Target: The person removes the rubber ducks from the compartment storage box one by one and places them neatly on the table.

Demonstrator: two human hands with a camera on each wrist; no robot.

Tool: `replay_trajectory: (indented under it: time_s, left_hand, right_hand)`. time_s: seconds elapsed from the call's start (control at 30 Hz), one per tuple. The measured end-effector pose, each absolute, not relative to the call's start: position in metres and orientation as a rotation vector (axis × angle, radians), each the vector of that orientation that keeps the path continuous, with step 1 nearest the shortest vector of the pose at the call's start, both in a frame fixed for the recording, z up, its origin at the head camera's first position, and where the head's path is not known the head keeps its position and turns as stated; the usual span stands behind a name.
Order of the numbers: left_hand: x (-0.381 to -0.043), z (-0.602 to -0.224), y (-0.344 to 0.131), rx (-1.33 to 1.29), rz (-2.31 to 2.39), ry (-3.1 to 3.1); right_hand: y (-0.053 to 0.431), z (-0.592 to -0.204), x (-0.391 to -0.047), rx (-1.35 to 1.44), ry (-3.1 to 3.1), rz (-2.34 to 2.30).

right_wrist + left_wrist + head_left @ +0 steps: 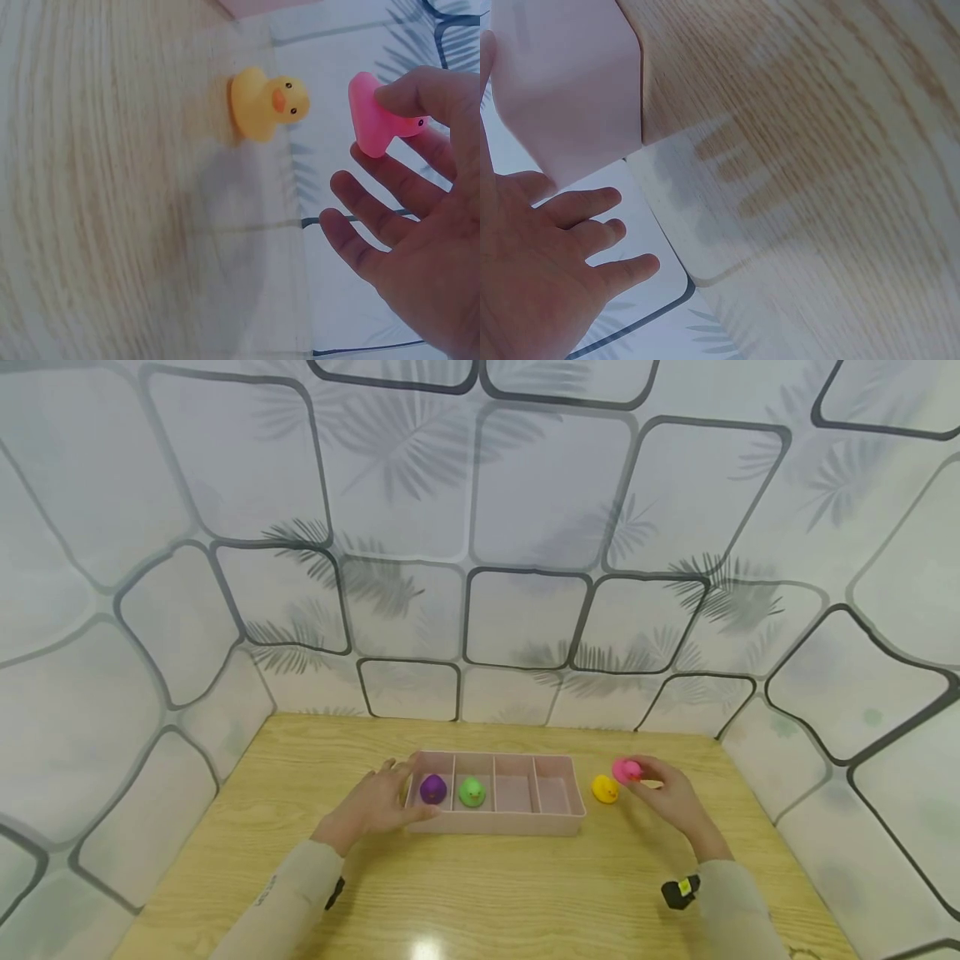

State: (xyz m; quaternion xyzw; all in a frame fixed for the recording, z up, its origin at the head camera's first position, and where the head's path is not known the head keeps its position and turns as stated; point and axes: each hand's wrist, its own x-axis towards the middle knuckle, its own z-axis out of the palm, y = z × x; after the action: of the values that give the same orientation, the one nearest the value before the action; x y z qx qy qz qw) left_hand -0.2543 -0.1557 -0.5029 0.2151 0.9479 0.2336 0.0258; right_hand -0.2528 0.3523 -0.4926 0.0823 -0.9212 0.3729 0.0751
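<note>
A pink four-compartment box (495, 824) lies lengthwise on the table. A purple rubber duck (432, 789) sits in its leftmost compartment and a green rubber duck (472, 792) in the one beside it. My left hand (375, 802) grips the box's left end, thumb at the front wall and index finger at the far corner; its other fingers stick out free in the left wrist view. To the right of the box, my right hand (675, 797) pinches a pink rubber duck (367, 112) between thumb and fingers, above the table. Close to it stands a yellow rubber duck (259, 105).
The wooden table (480, 893) carries the box and ducks. Patterned white walls (525, 618) enclose it at the back and on both sides. The two right-hand compartments of the box show bare floors.
</note>
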Motion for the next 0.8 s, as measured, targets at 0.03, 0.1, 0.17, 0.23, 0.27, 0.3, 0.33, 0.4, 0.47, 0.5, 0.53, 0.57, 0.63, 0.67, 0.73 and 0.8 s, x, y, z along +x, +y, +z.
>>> replay_trajectory:
  time_s: [0.03,0.1,0.17,0.23,0.27,0.3,0.33,0.4,0.47,0.5,0.53,0.57,0.63,0.67,0.73,0.8]
  left_hand:
    - [-0.254,-0.503,-0.156,0.667,0.723,2.930]
    - [-0.254,-0.503,-0.156,0.662,0.725,2.927]
    - [-0.254,-0.503,-0.156,0.664,0.725,2.927]
    - [-0.254,-0.503,-0.156,0.662,0.722,2.926]
    - [-0.255,-0.503,-0.156,0.659,0.719,2.925]
    - [-0.254,-0.503,-0.156,0.662,0.721,2.924]
    - [-0.254,-0.502,-0.156,0.657,0.719,2.922]
    - [-0.254,-0.502,-0.155,0.658,0.719,2.920]
    - [-0.254,-0.501,-0.155,0.657,0.714,2.920]
    - [-0.254,-0.501,-0.155,0.661,0.716,2.921]
    - [-0.254,-0.501,-0.156,0.661,0.713,2.921]
    - [-0.254,-0.501,-0.156,0.665,0.715,2.923]
    - [-0.255,-0.502,-0.156,0.662,0.711,2.924]
    - [-0.254,-0.502,-0.156,0.662,0.708,2.925]
    - [-0.254,-0.502,-0.156,0.664,0.712,2.928]
    - [-0.254,-0.502,-0.156,0.656,0.704,2.927]
  right_hand:
    - [0.353,-0.494,-0.253,0.247,-2.761,1.119]
    - [0.355,-0.497,-0.252,0.245,-2.758,1.126]
    - [0.357,-0.500,-0.252,0.240,-2.761,1.130]
    - [0.360,-0.504,-0.252,0.231,-2.773,1.128]
    - [0.361,-0.506,-0.252,0.227,-2.780,1.128]
    - [0.362,-0.508,-0.252,0.218,-2.787,1.128]
    - [0.364,-0.509,-0.252,0.212,-2.796,1.126]
    - [0.366,-0.512,-0.252,0.184,-2.811,1.128]
    - [0.367,-0.514,-0.252,0.167,-2.819,1.141]
    - [0.367,-0.514,-0.252,0.158,-2.824,1.146]
    - [0.368,-0.515,-0.252,0.150,-2.829,1.149]
    - [0.369,-0.516,-0.252,0.143,-2.836,1.155]
    - [0.370,-0.518,-0.253,0.126,-2.855,1.157]
    - [0.371,-0.518,-0.253,0.114,-2.867,1.155]
    - [0.371,-0.520,-0.254,0.088,-2.888,1.144]
    - [0.372,-0.521,-0.255,0.076,-2.899,1.135]
